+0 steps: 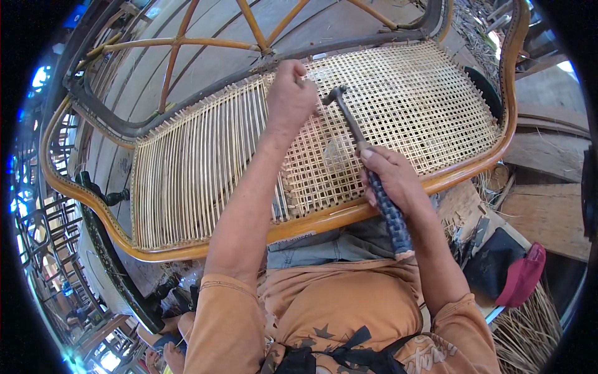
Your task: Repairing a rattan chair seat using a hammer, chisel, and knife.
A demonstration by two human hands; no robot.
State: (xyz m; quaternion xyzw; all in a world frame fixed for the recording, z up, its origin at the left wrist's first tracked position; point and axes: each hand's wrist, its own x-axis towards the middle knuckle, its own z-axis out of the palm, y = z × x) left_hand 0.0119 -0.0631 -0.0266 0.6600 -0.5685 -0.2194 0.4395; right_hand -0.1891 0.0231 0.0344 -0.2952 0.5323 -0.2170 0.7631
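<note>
Across my lap lies a wooden seat frame (324,219) with a cane seat. Its right part is a woven cane mesh (398,93), while the left part shows only parallel cane strands (187,171). My right hand (395,181) grips a hammer (352,121) by its dark wrapped handle, and the metal head hangs over the mesh. At the seat's far rim, where the strands meet the mesh, my left hand (291,96) is closed with its fingers bunched. Whatever those fingers hold is hidden. Small pegs or cane ends stick up along that far rim.
Curved rattan struts (180,41) rise beyond the seat. Wooden boards (551,212) lie at the right, above a dark and maroon cloth item (523,274) and a bundle of loose cane strips (529,343). A dark turned wooden piece (115,262) stands at the lower left.
</note>
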